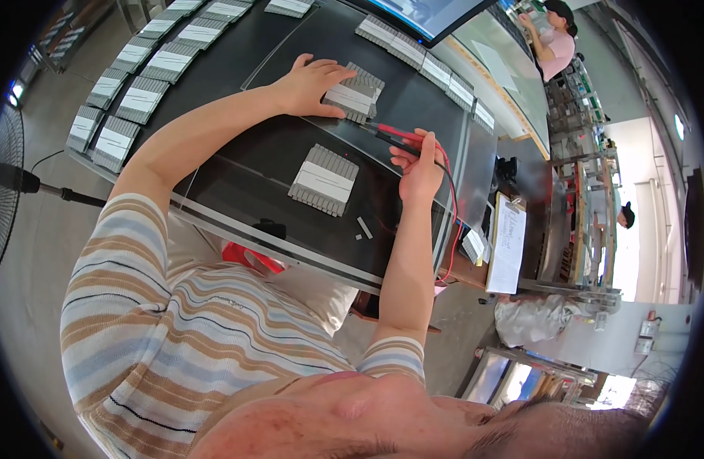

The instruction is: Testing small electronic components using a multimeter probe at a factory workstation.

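Observation:
On the dark table, a bundle of grey ribbed strips with a white band (350, 97) lies beside my left hand (310, 86). That hand's fingers are spread, with the thumb at the near edge of the bundle and a finger along its far edge. My right hand (419, 167) is closed around a red test probe (396, 133) and a black test probe (398, 143). The probe tips point at the bundle's near right corner; whether they touch it is too small to tell. Closer to me sits a second banded bundle (324, 180), apart from both hands.
Rows of similar bundles (138, 99) line the table's left side, and more (405, 47) run below a monitor (432, 19). Two small light pieces (364, 227) lie near the front edge. A clipboard (507, 241) is at right, a fan (6, 180) at left. Another person (555, 53) works far right.

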### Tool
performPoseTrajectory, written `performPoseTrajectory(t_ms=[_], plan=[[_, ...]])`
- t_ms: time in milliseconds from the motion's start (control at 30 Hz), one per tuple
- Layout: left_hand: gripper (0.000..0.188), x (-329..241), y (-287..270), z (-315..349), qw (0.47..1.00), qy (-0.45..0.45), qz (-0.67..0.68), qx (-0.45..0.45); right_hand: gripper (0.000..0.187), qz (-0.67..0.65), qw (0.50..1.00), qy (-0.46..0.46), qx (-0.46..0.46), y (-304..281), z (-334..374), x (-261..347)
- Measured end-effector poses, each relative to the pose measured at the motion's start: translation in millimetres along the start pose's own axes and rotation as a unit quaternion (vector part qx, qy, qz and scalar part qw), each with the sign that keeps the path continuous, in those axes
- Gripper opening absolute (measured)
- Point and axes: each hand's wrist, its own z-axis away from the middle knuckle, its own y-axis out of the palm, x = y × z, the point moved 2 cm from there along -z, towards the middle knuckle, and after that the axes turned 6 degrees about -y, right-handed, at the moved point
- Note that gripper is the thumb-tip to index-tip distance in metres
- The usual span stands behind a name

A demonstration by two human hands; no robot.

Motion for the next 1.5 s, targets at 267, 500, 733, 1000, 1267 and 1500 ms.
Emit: performPoseTrajectory(t_ms=[267,500,733,1000,1267,1500], plan=[[0.065,-18.7,-9.6,29.2,0.996,0.078,-0.033,-0.034,0.03,0.005,1.0,0.009,-0.005,-2.0,1.2,-0.3],[0.068,-27.6,-8.6,39.8,0.997,0.07,0.011,0.027,0.03,0.028,0.999,0.027,0.03,0.7,1.6,-3.5],[0.069,-26.5,-10.7,37.6,0.997,0.061,0.033,0.042,0.03,0.067,0.995,0.019,0.077,10.5,5.7,-7.0],[0.069,-25.4,-8.2,36.2,0.996,0.073,0.031,0.034,0.03,0.066,0.995,0.012,0.075,10.6,7.3,-6.3],[0.068,-32.4,-27.3,37.8,0.992,0.062,0.072,0.083,0.027,-0.009,1.0,-0.016,0.013,3.6,4.3,-1.5],[0.076,-74.1,-44.8,92.9,0.978,0.098,0.099,0.154,0.028,-0.014,1.0,-0.018,0.005,1.0,1.7,-0.7]])
